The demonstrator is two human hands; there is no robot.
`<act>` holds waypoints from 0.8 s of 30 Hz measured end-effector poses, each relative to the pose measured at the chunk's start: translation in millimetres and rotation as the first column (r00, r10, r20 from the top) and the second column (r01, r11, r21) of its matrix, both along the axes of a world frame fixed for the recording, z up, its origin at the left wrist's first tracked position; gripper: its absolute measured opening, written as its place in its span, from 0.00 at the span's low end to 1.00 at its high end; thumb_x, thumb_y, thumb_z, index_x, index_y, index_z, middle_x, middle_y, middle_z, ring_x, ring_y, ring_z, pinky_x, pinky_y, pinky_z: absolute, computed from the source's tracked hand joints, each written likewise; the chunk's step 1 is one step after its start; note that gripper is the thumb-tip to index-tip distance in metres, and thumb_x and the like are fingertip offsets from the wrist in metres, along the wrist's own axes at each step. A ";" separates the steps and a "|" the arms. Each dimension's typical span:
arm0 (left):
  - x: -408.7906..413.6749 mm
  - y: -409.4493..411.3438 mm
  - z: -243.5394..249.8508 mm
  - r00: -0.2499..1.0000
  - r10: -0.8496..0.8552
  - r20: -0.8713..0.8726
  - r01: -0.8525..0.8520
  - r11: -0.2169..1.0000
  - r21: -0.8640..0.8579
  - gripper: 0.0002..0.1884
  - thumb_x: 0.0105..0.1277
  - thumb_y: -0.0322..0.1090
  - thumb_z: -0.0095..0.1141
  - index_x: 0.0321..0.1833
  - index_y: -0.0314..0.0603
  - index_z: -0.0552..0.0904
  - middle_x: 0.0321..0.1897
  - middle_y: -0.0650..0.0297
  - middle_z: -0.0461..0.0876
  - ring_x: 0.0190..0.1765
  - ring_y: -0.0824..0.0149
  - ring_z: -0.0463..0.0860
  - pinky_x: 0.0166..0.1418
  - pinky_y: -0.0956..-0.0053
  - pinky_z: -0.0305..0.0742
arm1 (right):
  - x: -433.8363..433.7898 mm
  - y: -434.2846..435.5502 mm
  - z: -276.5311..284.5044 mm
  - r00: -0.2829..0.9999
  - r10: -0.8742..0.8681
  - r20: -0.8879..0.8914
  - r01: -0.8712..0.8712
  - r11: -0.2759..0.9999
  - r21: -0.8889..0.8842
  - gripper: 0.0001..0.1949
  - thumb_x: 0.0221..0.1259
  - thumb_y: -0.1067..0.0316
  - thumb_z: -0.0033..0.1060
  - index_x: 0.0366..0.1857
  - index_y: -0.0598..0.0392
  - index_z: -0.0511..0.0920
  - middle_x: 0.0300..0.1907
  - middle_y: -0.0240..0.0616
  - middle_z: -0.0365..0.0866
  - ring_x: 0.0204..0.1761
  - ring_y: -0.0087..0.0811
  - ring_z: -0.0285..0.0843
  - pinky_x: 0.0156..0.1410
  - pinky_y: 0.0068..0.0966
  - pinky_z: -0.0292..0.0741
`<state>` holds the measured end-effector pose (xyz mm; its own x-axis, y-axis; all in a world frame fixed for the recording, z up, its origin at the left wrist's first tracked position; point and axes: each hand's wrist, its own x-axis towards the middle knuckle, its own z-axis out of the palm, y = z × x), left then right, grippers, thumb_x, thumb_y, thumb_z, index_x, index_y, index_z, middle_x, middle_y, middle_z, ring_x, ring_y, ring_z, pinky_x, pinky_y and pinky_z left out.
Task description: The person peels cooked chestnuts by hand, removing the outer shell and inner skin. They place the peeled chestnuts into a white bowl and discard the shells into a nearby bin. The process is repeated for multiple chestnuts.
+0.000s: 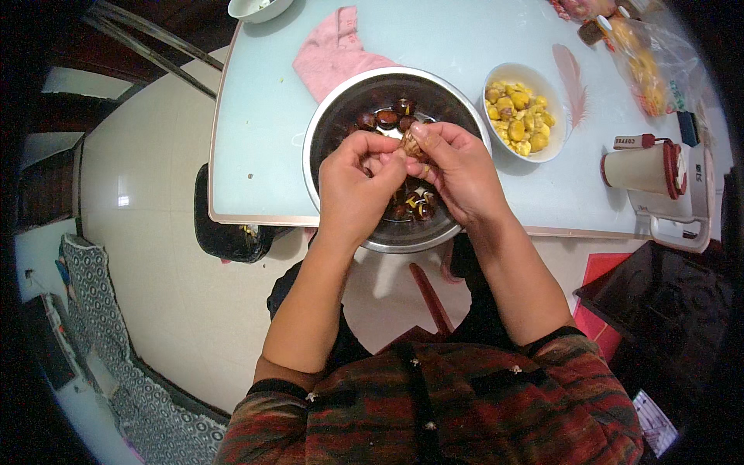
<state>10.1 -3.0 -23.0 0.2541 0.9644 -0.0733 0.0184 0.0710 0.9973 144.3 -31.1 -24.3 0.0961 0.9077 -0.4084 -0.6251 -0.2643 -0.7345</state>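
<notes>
Between my fingertips is a chestnut [411, 146] with brown, fibrous skin. My left hand [363, 180] pinches it from the left, and my right hand [459, 165] grips its upper right side with thumb and fingers. Both hands are above a round stainless steel basin [325, 104], which overhangs the table's near edge. Several dark brown chestnuts [386, 118] lie in the basin, some with yellow bits on them; my hands hide part of them. Right of the basin stands a white bowl [493, 74] of peeled yellow chestnuts [520, 119].
A pink cloth [331, 55] lies behind the basin on the pale table [261, 128]. To the right are a pink feather [569, 78], a cup [639, 168] lying on its side in view, and a plastic bag [657, 64]. A black bin [224, 226] stands below the left table edge.
</notes>
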 end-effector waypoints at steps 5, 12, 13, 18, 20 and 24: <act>-2.5 0.7 -0.1 0.999 -0.029 -0.035 0.029 0.999 0.017 0.05 0.59 0.26 0.60 0.35 0.31 0.80 0.23 0.71 0.77 0.26 0.83 0.69 0.31 0.87 0.68 | -0.4 -0.3 -0.8 1.000 0.005 0.009 -0.005 1.000 0.014 0.10 0.63 0.63 0.59 0.34 0.60 0.76 0.32 0.36 0.80 0.30 0.20 0.78 0.36 0.13 0.79; -2.3 2.6 2.7 0.998 -0.055 -0.033 0.056 0.998 0.006 0.05 0.60 0.26 0.60 0.35 0.31 0.80 0.25 0.68 0.80 0.27 0.82 0.74 0.32 0.87 0.70 | 0.5 -0.5 -3.2 0.999 0.001 0.053 -0.002 1.000 0.012 0.10 0.61 0.62 0.62 0.34 0.59 0.76 0.31 0.35 0.80 0.29 0.19 0.78 0.36 0.14 0.78; -1.6 1.8 3.5 0.999 -0.047 -0.025 0.047 0.999 0.001 0.05 0.60 0.26 0.60 0.35 0.30 0.80 0.26 0.67 0.80 0.28 0.82 0.76 0.32 0.86 0.71 | -0.1 -0.4 -3.6 0.997 -0.004 0.073 0.003 1.000 0.013 0.10 0.61 0.63 0.62 0.34 0.59 0.77 0.31 0.35 0.80 0.29 0.19 0.78 0.36 0.14 0.78; -0.4 -1.0 6.9 0.997 -0.035 -0.067 0.038 0.998 0.042 0.03 0.61 0.24 0.57 0.33 0.29 0.79 0.28 0.63 0.82 0.31 0.77 0.82 0.34 0.85 0.75 | -3.9 -0.7 -5.2 0.982 -0.025 0.187 0.020 0.999 0.028 0.10 0.60 0.64 0.63 0.34 0.60 0.77 0.29 0.34 0.80 0.29 0.18 0.77 0.35 0.14 0.76; 0.7 -0.3 7.2 0.995 -0.032 -0.094 0.036 0.998 0.043 0.03 0.61 0.24 0.57 0.33 0.29 0.79 0.26 0.63 0.82 0.31 0.76 0.83 0.34 0.84 0.75 | -5.2 -0.4 -5.9 0.979 -0.036 0.202 0.030 0.999 0.032 0.10 0.60 0.64 0.63 0.34 0.60 0.77 0.29 0.34 0.80 0.29 0.18 0.77 0.35 0.14 0.76; 2.2 -1.6 6.7 0.999 -0.019 -0.039 0.022 0.998 0.060 0.03 0.60 0.23 0.56 0.31 0.29 0.78 0.24 0.64 0.81 0.31 0.77 0.82 0.32 0.84 0.75 | -6.3 0.6 -7.0 0.970 -0.037 0.239 0.030 0.999 0.030 0.10 0.59 0.64 0.64 0.34 0.60 0.77 0.29 0.34 0.80 0.28 0.18 0.77 0.35 0.13 0.76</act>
<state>12.3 -4.6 -16.3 0.2718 0.9620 -0.0247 0.0573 0.0094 0.9983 138.0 -30.5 -31.3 0.2186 0.9125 -0.3458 -0.4386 -0.2247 -0.8701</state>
